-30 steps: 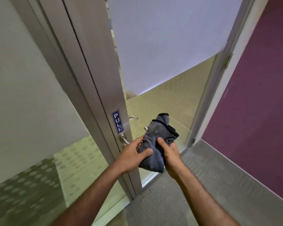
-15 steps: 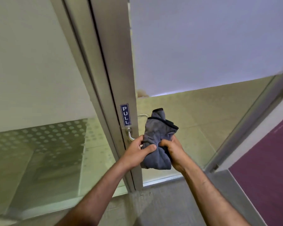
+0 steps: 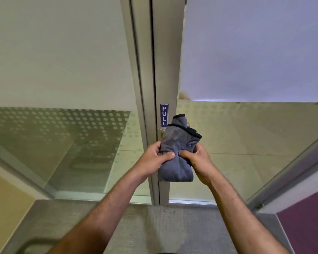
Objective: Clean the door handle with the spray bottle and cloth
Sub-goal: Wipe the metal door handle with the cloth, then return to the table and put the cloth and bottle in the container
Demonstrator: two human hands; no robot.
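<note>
**Q:** How far along is the cleaning?

**A:** Probably at the wiping step, though this is a judgement. The door point(image 3: 166, 70) appears shut in its metal frame. A bunched grey cloth point(image 3: 176, 154) is held up in front of the handle point(image 3: 161, 132). Only a sliver of the handle's metal shows at the cloth's left edge, and contact cannot be told. The left hand point(image 3: 154, 158) grips the cloth's left side, thumb across the front. The right hand point(image 3: 198, 158) grips the right side likewise. No spray bottle is in view, so spraying is unconfirmed.

**Q:** And the surroundings?

**A:** Glass panels point(image 3: 62, 52), frosted above and dotted lower, flank the frame. Grey carpet point(image 3: 163, 226) lies below, with a purple wall point(image 3: 308, 226) at lower right. A small blue PULL sign point(image 3: 164, 115) sits just beside the cloth's top.
</note>
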